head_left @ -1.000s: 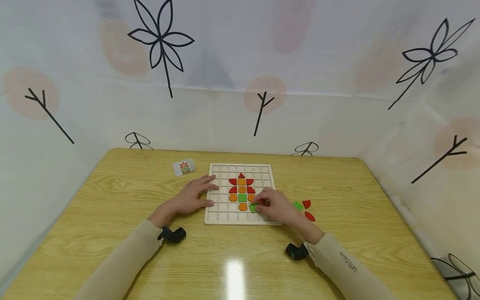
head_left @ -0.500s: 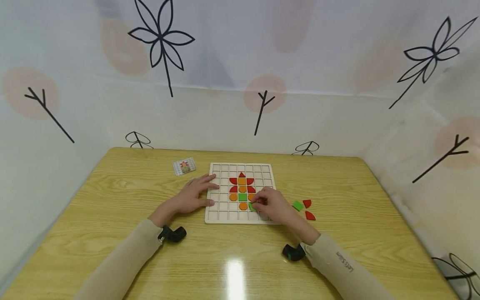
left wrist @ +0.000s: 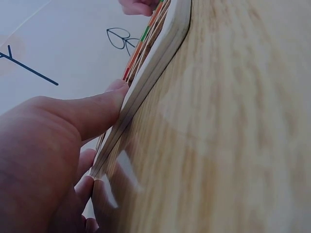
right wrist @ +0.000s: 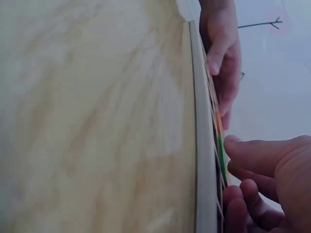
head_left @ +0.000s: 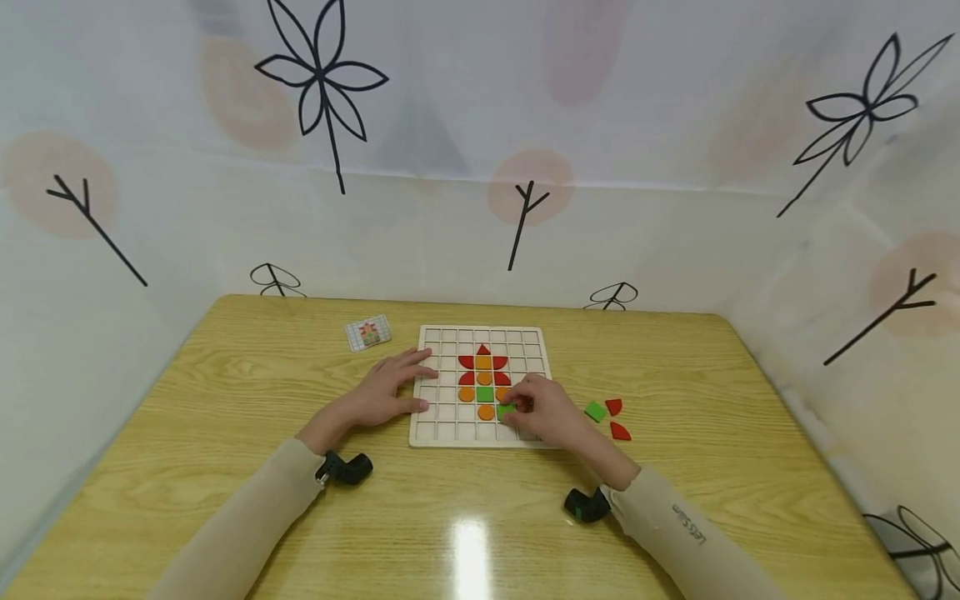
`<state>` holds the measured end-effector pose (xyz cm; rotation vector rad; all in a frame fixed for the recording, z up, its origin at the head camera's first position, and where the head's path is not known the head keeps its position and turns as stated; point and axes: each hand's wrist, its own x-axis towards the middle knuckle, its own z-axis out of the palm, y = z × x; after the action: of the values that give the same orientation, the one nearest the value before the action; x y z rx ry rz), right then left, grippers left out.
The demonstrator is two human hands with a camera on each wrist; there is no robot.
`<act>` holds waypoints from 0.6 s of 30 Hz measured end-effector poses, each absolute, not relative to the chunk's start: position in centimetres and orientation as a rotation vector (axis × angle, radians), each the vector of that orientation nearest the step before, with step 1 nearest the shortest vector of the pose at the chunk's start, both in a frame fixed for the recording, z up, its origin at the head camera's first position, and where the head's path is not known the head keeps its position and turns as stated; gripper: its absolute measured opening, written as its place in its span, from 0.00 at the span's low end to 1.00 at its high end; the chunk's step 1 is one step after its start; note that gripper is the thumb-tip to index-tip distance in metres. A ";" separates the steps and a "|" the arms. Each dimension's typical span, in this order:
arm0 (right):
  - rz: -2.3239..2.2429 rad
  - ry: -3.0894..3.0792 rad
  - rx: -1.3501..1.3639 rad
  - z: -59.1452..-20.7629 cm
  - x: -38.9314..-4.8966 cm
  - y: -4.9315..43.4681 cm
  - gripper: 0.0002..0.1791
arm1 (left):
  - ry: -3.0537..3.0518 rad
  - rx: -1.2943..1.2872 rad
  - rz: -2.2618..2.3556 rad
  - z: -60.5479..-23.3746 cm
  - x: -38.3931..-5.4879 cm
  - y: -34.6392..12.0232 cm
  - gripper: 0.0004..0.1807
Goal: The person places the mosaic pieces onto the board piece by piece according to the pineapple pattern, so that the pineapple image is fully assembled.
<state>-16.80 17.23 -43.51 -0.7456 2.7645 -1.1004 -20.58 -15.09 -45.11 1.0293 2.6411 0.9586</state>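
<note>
A pale wooden grid board [head_left: 446,431] lies on the table, with red, orange and green tiles forming a figure in its middle. My left hand [head_left: 382,392] rests on the board's left edge, fingers spread and thumb on the rim. With thumb and fingertips, my right hand [head_left: 551,411] holds a green square tile [head_left: 506,412] at a cell right of the lowest orange round tile [head_left: 486,412]. In the right wrist view the green tile [right wrist: 221,155] sits low at the board surface, the thumb at its edge. The right hand covers part of the board's lower right corner.
Right of the board lie a loose green square tile [head_left: 596,411] and two red quarter-round tiles, one nearer the back [head_left: 614,407] and one nearer the front [head_left: 620,431]. A small picture card [head_left: 368,333] lies beyond the left hand. A patterned cloth [head_left: 420,233] hangs around the table.
The green tile has shifted slightly and now lies squarer in its cell, and the right hand has moved a little to the left. The left hand stays where it was.
</note>
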 end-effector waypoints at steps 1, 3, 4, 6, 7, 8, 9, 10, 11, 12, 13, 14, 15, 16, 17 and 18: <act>-1.113 2.763 -0.735 -43.5 -16.8 17.3 0.07 | 2.642 1.031 0.956 -45.1 -20.6 -15.1 0.27; -1.140 2.759 -0.715 -43.4 -16.9 17.8 0.07 | 2.640 1.030 0.953 -45.1 -20.6 -15.1 0.28; -1.153 2.759 -0.714 -43.3 -16.9 18.1 0.07 | 2.638 1.028 0.952 -45.2 -20.6 -15.1 0.28; -1.165 2.757 -0.689 -43.1 -17.0 19.0 0.07 | 2.632 1.024 0.954 -45.3 -20.6 -15.1 0.28; -1.166 2.760 -0.681 -42.9 -17.0 19.5 0.07 | 2.630 1.025 0.957 -45.3 -20.6 -15.1 0.28; -1.160 2.760 -0.681 -42.8 -17.1 20.1 0.07 | 2.629 1.024 0.959 -45.3 -20.7 -15.1 0.28; -1.160 2.758 -0.689 -42.6 -17.1 20.8 0.07 | 2.629 1.023 0.960 -45.3 -20.6 -15.1 0.28; -1.152 2.758 -0.690 -42.5 -17.2 21.5 0.08 | 2.628 1.022 0.962 -45.3 -20.7 -15.1 0.28; -1.146 2.755 -0.688 -42.3 -17.2 22.2 0.09 | 2.628 1.021 0.962 -45.3 -20.7 -15.1 0.28; -1.135 2.754 -0.704 -42.2 -17.3 23.0 0.10 | 2.628 1.021 0.961 -45.3 -20.7 -15.1 0.28; -1.125 2.752 -0.714 -42.1 -17.3 23.8 0.11 | 2.629 1.021 0.959 -45.3 -20.7 -15.1 0.28; -1.110 2.745 -0.724 -42.1 -17.3 24.6 0.11 | 2.630 1.021 0.959 -45.3 -20.7 -15.1 0.28; -1.091 2.744 -0.739 -42.0 -17.4 25.4 0.12 | 2.630 1.021 0.959 -45.3 -20.7 -15.2 0.28; -1.063 2.745 -0.752 -41.9 -17.3 26.1 0.13 | 2.630 1.021 0.960 -45.3 -20.7 -15.2 0.28; -1.043 2.739 -0.762 -41.8 -17.3 26.8 0.14 | 2.630 1.021 0.961 -45.3 -20.7 -15.2 0.28; -1.021 2.736 -0.772 -41.8 -17.3 27.5 0.14 | 2.630 1.023 0.962 -45.3 -20.7 -15.2 0.28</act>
<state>-17.27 27.46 -41.76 -0.7723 2.7355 -1.0207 -20.73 -15.16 -45.29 1.0227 2.6304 0.9622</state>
